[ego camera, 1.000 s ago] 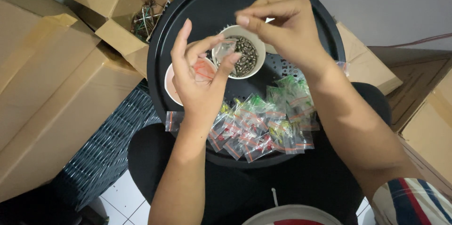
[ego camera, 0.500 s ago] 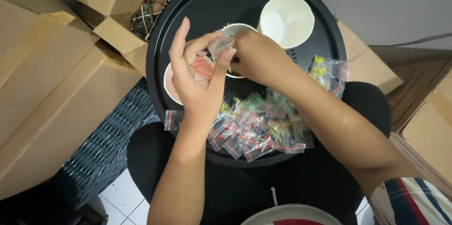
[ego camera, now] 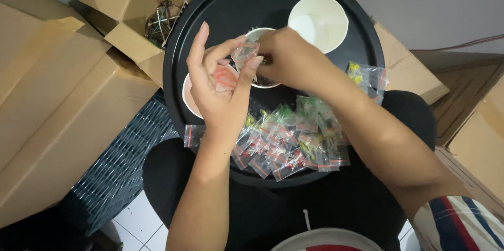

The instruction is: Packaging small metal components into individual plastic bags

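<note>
A: Where's the little clear bag [ego camera: 244,51]?

B: Centre frame, pinched in the left hand [ego camera: 220,91], over the black tray [ego camera: 181,46].

A: And the right hand [ego camera: 291,62]?

B: Closed at its mouth. Likely flimsy and slippery; hold the top edge.

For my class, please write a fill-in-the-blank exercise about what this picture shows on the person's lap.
1. The left hand pinches a small clear ____ between its fingers.
2. The cups and packets sit on a round tray coloured ____.
3. The white paper cup at the tray's far side is ____ inside.
4. The right hand reaches over a ____ holding small dark parts.

Missing words: bag; black; empty; cup
</note>
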